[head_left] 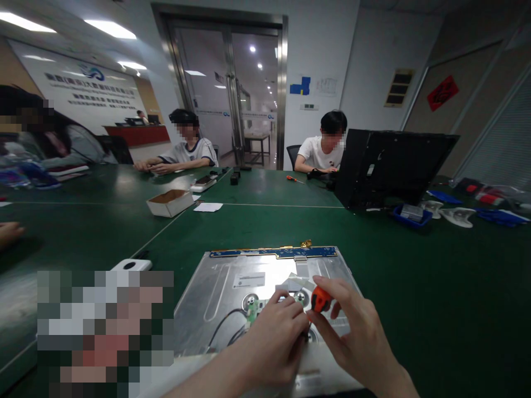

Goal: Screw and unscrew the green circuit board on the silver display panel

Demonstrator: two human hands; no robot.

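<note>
If the right hand (pixel 359 326), pinching the orange handle (pixel 320 300), slips, it could scratch the green board (pixel 251 313); the left hand (pixel 276 329) curls, its hold hidden

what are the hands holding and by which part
The right hand holds an orange-and-black screwdriver by its handle. The left hand is low over the metal panel; whether it grips anything cannot be told.

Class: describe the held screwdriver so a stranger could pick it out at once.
On the green table, find the silver metal panel. Over it, the right hand holds the orange-and-black screwdriver. The other screwdriver lies unheld, farther back.
</note>
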